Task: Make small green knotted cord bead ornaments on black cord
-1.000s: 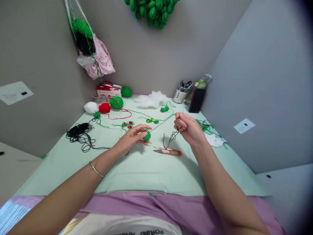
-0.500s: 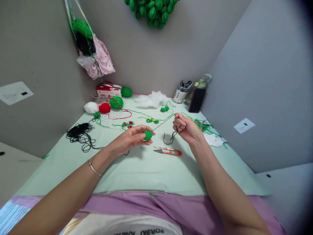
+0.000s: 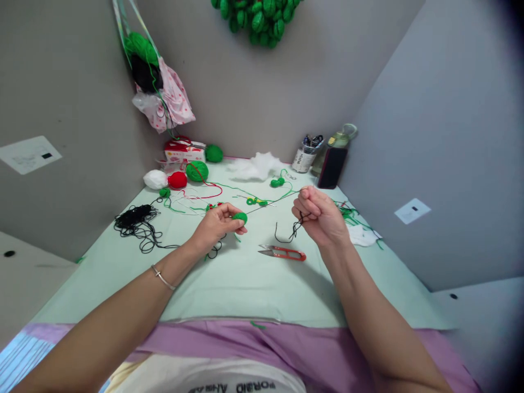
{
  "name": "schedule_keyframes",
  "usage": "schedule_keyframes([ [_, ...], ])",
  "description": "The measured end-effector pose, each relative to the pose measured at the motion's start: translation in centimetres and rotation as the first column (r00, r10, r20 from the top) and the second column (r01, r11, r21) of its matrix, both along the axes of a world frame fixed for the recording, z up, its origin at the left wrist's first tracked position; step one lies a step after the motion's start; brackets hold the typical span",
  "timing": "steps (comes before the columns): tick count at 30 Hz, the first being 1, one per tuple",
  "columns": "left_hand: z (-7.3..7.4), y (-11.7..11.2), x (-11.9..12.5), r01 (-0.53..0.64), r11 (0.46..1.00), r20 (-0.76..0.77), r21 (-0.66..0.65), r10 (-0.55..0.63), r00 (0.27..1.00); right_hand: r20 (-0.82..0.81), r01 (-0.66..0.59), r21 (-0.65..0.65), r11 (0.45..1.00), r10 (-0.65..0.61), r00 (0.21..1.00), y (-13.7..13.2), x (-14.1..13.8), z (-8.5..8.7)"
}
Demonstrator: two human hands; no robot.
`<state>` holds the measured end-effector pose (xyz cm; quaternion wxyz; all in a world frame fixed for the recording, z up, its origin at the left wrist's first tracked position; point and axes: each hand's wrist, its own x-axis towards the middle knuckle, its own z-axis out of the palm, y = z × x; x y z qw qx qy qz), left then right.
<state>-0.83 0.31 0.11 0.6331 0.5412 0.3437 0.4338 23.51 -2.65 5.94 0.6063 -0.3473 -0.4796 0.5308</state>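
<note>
My left hand (image 3: 219,225) pinches a small green crocheted piece (image 3: 240,218) between thumb and fingers. From that piece a black yarn strand (image 3: 266,206) runs taut, up and to the right, into my right hand (image 3: 319,213). The right fingers are curled closed around the strand, and a loose black tail hangs below them. Whether a needle is also in those fingers cannot be seen. On the table below and between the hands lie orange-handled thread snips (image 3: 282,252). Partly behind my left hand are small red and green crocheted pieces (image 3: 210,207).
A black yarn tangle (image 3: 137,218) lies at left, near white (image 3: 155,179), red (image 3: 177,180) and green yarn balls (image 3: 197,171). White stuffing (image 3: 257,166), a pen cup (image 3: 303,158) and a phone (image 3: 332,168) stand along the back. Green scraps (image 3: 352,213) lie at right.
My hands have moved further apart: the left with the green piece to the left and slightly up, the right slightly rightward. The black strand between them is longer.
</note>
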Motion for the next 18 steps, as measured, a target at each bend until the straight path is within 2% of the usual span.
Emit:
schedule_keyframes([
  [3,-0.3,0.3,0.1,-0.034,0.997,-0.044,0.067,0.037,0.998,0.083,-0.097,0.079,0.992,0.090,0.993,-1.3,-0.1,0.2],
  [5,-0.4,0.2,0.2,-0.064,0.983,-0.083,0.170,0.079,0.993,0.241,-0.201,0.086,0.976,0.176,0.955,-2.3,0.2,0.5],
  [6,-0.4,0.1,0.3,-0.084,0.969,-0.094,0.230,0.109,0.990,0.336,-0.274,0.064,0.960,0.238,0.911,-2.7,0.3,0.7],
  [7,-0.4,-0.1,0.3,-0.107,0.953,-0.099,0.283,0.141,0.985,0.428,-0.367,0.024,0.930,0.323,0.844,-3.1,0.3,0.9],
  [9,-0.3,-0.2,0.2,-0.153,0.928,-0.100,0.339,0.197,0.975,0.565,-0.574,-0.095,0.813,0.519,0.642,-3.7,0.2,1.4],
  [10,-0.2,-0.3,0.1,-0.172,0.924,-0.097,0.341,0.217,0.971,0.600,-0.649,-0.149,0.746,0.590,0.541,-3.8,0.1,1.6],
  [11,-0.2,-0.3,0.1,-0.188,0.925,-0.091,0.330,0.230,0.969,0.621,-0.682,-0.187,0.707,0.623,0.476,-3.7,-0.1,1.8],
  [12,-0.1,-0.3,0.0,-0.205,0.926,-0.077,0.316,0.241,0.968,0.636,-0.671,-0.205,0.712,0.618,0.462,-3.6,-0.2,1.8],
  [14,0.1,-0.3,-0.2,-0.229,0.927,-0.024,0.298,0.247,0.969,0.665,-0.522,-0.184,0.833,0.497,0.558,-3.1,-0.4,1.7],
  [16,0.4,-0.3,-0.2,-0.232,0.927,0.030,0.293,0.234,0.972,0.677,-0.301,-0.111,0.947,0.294,0.675,-2.5,-0.6,1.2],
  [18,0.5,-0.5,0.0,-0.216,0.933,0.055,0.287,0.209,0.976,0.658,-0.173,-0.052,0.984,0.164,0.735,-2.0,-0.7,0.6],
])
